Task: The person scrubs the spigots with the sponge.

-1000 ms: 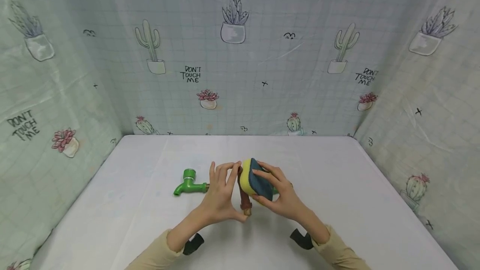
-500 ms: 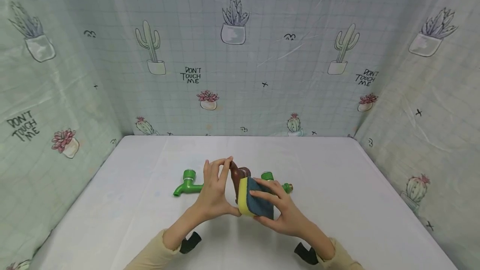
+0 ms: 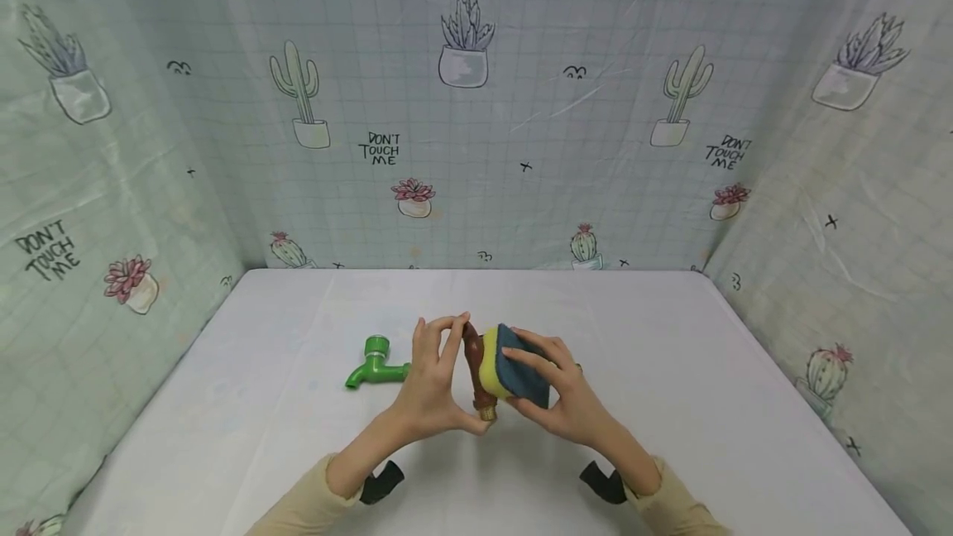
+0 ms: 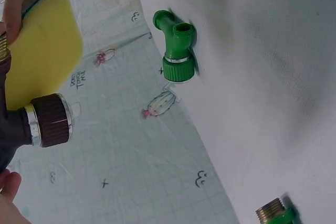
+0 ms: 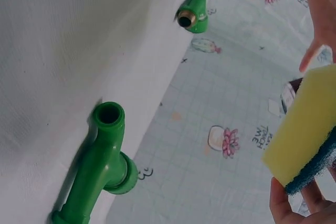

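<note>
A brown water tap (image 3: 474, 358) is held up over the table, its threaded brass end low. My left hand (image 3: 432, 387) pinches it lengthwise, fingertips at the upper tip and thumb by the threaded end. My right hand (image 3: 572, 395) grips a yellow and dark blue sponge (image 3: 524, 370), whose yellow side lies against the tap's right flank. In the left wrist view the tap's ribbed knob (image 4: 52, 120) with a silver ring sticks out beside the sponge (image 4: 47, 51). The right wrist view shows the sponge (image 5: 304, 124) hiding most of the tap.
One green tap (image 3: 375, 366) lies left of my hands on the white table (image 3: 298, 428). Another green tap (image 5: 100, 166) lies to the right, mostly hidden behind my right hand in the head view. Patterned cloth walls (image 3: 476, 131) stand round the table's back and sides.
The sponge slid down along the brown tap toward its lower end, then came back up. The tap tilted and turned a little with it. My left hand kept its grip.
</note>
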Tool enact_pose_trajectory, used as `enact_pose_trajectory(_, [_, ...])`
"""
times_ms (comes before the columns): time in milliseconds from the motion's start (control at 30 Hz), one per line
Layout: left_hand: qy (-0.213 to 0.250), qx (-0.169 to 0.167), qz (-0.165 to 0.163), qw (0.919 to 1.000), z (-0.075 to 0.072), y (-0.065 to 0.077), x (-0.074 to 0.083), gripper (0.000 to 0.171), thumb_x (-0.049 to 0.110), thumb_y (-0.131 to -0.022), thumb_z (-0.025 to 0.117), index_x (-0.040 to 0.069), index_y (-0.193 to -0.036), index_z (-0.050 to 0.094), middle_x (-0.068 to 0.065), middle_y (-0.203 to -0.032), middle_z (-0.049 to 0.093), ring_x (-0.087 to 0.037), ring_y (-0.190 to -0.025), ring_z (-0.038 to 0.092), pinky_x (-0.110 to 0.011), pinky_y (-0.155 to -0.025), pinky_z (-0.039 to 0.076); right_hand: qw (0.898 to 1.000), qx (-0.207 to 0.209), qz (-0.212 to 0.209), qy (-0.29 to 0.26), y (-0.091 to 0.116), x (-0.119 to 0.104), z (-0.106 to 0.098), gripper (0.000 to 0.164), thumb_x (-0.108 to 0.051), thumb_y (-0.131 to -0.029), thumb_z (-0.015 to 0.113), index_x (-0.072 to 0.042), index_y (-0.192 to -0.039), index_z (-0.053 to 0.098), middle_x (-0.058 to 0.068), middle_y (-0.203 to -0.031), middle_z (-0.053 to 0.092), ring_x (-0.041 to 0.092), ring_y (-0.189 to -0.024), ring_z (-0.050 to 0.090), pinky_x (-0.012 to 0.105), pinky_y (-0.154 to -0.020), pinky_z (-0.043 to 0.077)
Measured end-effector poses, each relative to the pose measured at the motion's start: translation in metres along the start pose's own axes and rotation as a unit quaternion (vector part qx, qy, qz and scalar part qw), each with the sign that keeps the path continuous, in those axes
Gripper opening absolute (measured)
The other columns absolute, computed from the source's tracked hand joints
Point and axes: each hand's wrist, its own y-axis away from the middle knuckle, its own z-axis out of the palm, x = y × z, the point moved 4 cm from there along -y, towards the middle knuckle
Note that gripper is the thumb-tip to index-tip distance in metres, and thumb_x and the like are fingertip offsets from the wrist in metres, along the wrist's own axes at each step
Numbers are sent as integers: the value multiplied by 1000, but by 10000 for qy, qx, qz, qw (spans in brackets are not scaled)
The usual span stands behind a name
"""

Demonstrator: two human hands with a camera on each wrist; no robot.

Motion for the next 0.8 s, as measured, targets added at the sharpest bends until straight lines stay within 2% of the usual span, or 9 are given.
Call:
enact_pose_trajectory(167, [50,-53,75,9999,2,2,3,123,46,-38,84,-2,-136,27,-14,-121,35,-21,-113,35,-68,-93,24,9993,-4,363,104,-4,9,1,60,-16,-72,72,-20,-127,49,8,-136,40,18,-108,41,40,-78,48])
enact_pose_trajectory(367, [-118,3,402,9991,3,3,5,125,51,-36,82,-2,-136,28,-14,-121,35,-21,-113,35,-66,-90,28,9970,39,695,323,-5,22,4,60,-18,-73,71,-23,-128,48,7,-136,41,18,-109,42,41,-77,48])
enact_pose_trajectory(500, [-156,99,518,9985,4,4,5,127,52,-34,82,-2,-136,28,-13,-121,35,-21,-112,35,-66,-88,30,9949,156,896,429,-6,30,3,60,-19,-73,72,-23,-128,48,9,-135,42,22,-108,44,44,-76,48])
enact_pose_trajectory(633, [-89,186,544,9983,3,5,5,126,51,-35,82,0,-136,28,-12,-123,34,-21,-114,34,-66,-88,30,9901,293,1318,379,-5,37,-1,61,-17,-72,72,-23,-127,48,10,-134,43,27,-111,45,47,-77,47])
enact_pose_trajectory(800, [53,340,605,9976,2,3,5,122,50,-37,83,2,-136,29,-11,-126,34,-20,-116,33,-66,-89,28,9861,137,1628,301,-1,40,0,58,-19,-74,71,-23,-127,48,11,-133,43,32,-115,44,47,-77,46])
